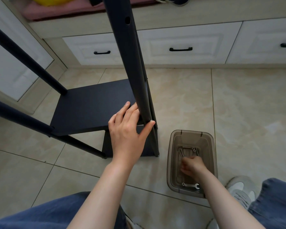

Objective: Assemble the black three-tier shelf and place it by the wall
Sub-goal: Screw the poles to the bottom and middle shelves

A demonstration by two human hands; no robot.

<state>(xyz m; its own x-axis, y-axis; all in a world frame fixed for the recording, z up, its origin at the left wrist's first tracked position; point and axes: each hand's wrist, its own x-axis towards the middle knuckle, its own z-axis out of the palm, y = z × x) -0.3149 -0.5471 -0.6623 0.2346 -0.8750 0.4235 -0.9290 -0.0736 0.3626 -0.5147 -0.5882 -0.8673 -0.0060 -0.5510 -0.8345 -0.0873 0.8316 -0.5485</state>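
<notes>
The black shelf (pixel 92 104) stands upright on the tiled floor (pixel 238 104) before white drawers (pixel 180 38), its poles vertical. The left hand (pixel 127 129) braces a pole (pixel 135 71) with straight fingers (pixel 128 111). The right hand (pixel 191 166) reaches into the brown bin (pixel 172 154), blurred, its grasp unclear.

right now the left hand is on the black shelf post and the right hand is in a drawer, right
One thing off: the head view shows the right hand in the brown plastic bin. The left hand is on the black shelf post.
</notes>
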